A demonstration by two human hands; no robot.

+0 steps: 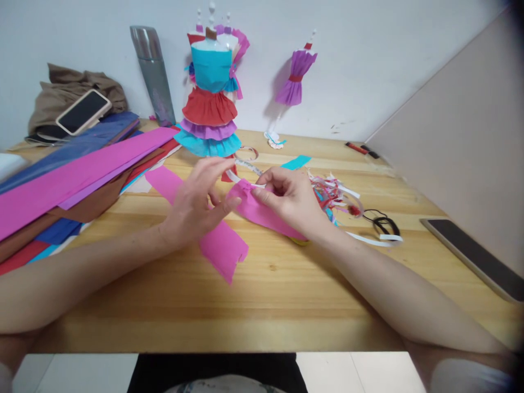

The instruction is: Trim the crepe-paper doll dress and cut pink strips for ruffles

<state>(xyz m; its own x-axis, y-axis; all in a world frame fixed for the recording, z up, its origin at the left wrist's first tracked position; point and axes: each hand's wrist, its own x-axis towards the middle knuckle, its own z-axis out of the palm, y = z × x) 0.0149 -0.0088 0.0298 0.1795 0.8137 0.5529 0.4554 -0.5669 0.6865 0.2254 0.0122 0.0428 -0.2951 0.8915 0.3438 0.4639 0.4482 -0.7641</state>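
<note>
My right hand (292, 194) pinches the gathered top edge of a pink crepe paper piece (257, 210) between thumb and fingers. A white double-sided tape strip (248, 165) with printing on it curls up from that gathered edge. Left of it, my left hand (192, 202) has its thumb and fingers apart, with the fingertips close to the tape; whether they touch it I cannot tell. A second pink crepe strip (225, 251) lies on the table, partly under my left hand. A bit of something yellow (301, 241) peeks out beneath the held paper.
Dress forms in crepe paper, a tiered one (210, 68) and a purple one (301, 71), stand at the wall. Folded paper sheets (82, 169), a bottle (153, 76) and a phone (84, 112) lie left. Paper scraps (329, 191), a black cord (387, 224) and another phone (470, 254) lie right.
</note>
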